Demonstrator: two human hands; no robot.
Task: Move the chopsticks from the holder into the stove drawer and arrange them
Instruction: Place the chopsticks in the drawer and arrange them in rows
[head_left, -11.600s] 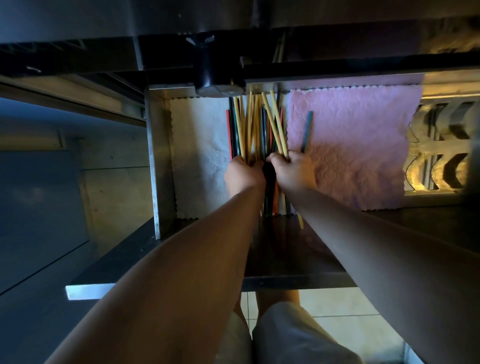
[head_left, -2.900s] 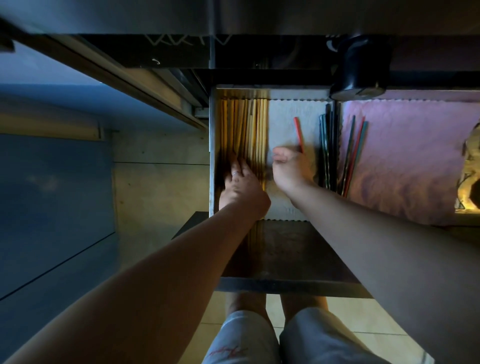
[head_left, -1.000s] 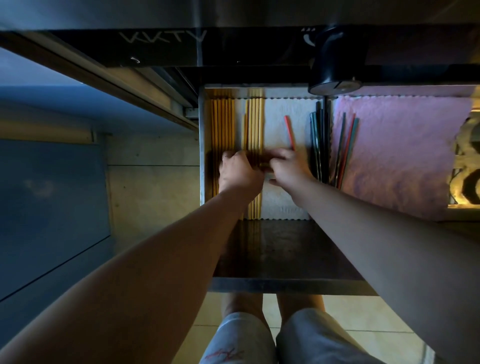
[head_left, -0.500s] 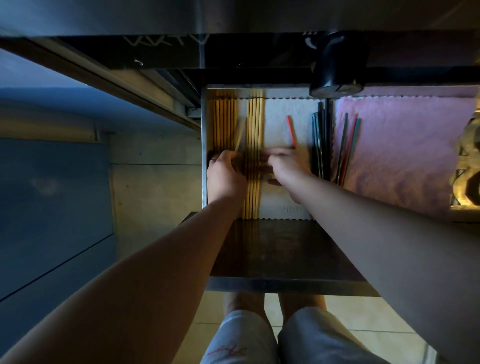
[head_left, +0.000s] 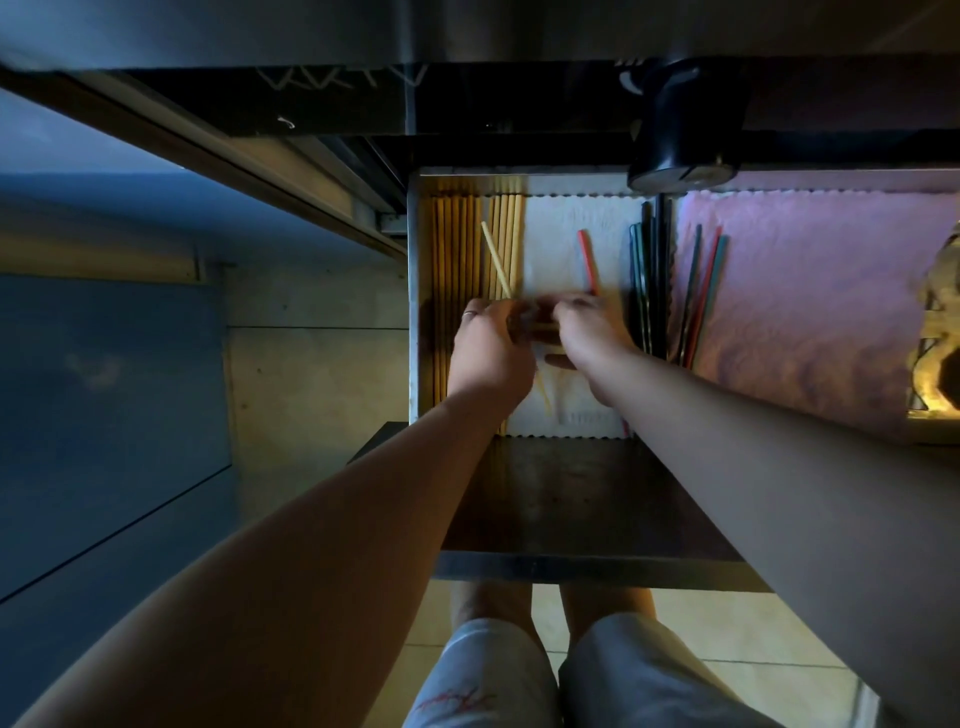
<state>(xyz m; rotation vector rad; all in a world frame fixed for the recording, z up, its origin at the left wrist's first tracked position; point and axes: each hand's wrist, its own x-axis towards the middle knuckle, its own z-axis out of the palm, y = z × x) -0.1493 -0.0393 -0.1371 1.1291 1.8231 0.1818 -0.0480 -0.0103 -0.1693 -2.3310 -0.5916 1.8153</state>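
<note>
The open stove drawer (head_left: 413, 291) is lined with a white cloth (head_left: 571, 228) and a pink cloth (head_left: 810, 291). Tan chopsticks (head_left: 452, 249) lie in a neat row along the drawer's left wall, with a second tan row (head_left: 511, 228) beside them. My left hand (head_left: 491, 348) pinches one pale yellow chopstick (head_left: 495, 260), which slants across the second row. My right hand (head_left: 584, 332) meets it over the white cloth, fingers curled on a red chopstick (head_left: 588, 257). Dark chopsticks (head_left: 647, 270) lie along the seam between the cloths.
Three coloured chopsticks (head_left: 701, 291) rest slanted on the pink cloth. A black round holder (head_left: 685, 130) sits above the drawer's back edge. The dark front part of the drawer (head_left: 571, 499) is bare. My legs and a tiled floor show below.
My left hand has lifted one yellow chopstick so it now slants across the second tan row. Both hands have drawn together at the middle of the white cloth.
</note>
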